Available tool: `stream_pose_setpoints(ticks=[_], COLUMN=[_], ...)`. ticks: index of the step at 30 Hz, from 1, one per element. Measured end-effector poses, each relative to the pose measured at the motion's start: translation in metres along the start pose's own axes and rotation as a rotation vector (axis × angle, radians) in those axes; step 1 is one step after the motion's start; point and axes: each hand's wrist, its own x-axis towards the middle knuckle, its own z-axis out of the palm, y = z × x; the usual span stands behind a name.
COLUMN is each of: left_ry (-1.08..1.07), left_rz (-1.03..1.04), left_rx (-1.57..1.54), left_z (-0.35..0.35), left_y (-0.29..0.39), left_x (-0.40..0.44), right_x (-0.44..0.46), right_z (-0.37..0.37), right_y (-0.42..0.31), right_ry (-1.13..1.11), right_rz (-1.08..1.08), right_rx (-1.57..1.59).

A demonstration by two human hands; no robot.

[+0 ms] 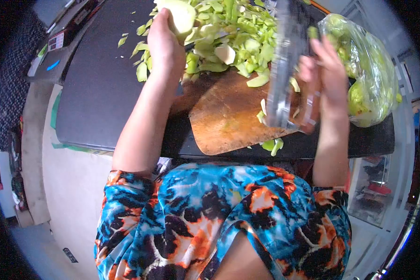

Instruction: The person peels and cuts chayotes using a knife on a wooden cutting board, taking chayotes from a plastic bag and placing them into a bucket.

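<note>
My left hand (167,49) is closed around a peeled, pale green chayote (181,17) at the top of the view. Beneath it, a heap of green peel pieces (252,44) spreads over the far part of the table. On the right, my right hand (330,65) is smeared by motion, its fingers partly curled at the side of a clear plastic container (280,70). That container stands tilted on edge over the right part of a wooden cutting board (228,112) and is blurred too. Some peel pieces lie on the board and by its near edge.
Beyond my right hand, a clear plastic bag (373,70) holds several green chayotes. The black table (102,93) has its near edge just in front of my body. At the far left is a side surface (51,77) with small items and a blue strip.
</note>
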Motion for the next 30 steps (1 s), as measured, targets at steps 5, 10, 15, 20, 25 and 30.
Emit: stream_pose_setpoints(ticks=[5, 10, 15, 20, 25, 30], left_ry=[-0.199, -0.356, -0.577, -0.716, -0.945, -0.931], left_rz=[0.229, -0.045, 0.413, 0.543, 0.536, 0.280], left_rx=[0.386, 0.144, 0.795, 1.176, 1.653, 1.701], left_z=[0.027, 0.061, 0.078, 0.066, 0.070, 0.056], left_y=[0.008, 0.007, -0.031, -0.024, -0.010, 0.009], left_x=[-0.042, -0.066, -0.068, -0.077, -0.100, -0.095], right_x=[0.016, 0.036, 0.018, 0.042, 0.032, 0.041], right_z=[0.036, 0.024, 0.021, -0.015, -0.017, -0.026], right_y=[0.041, 0.052, 0.047, 0.047, 0.014, 0.034], right_ry=[-0.292, -0.142, -0.448, -0.354, -0.258, -0.284], right_rz=[0.134, -0.352, 0.208, 0.107, 0.051, -0.032], right_rx=[0.042, -0.617, 0.456, 0.457, 0.622, 0.517])
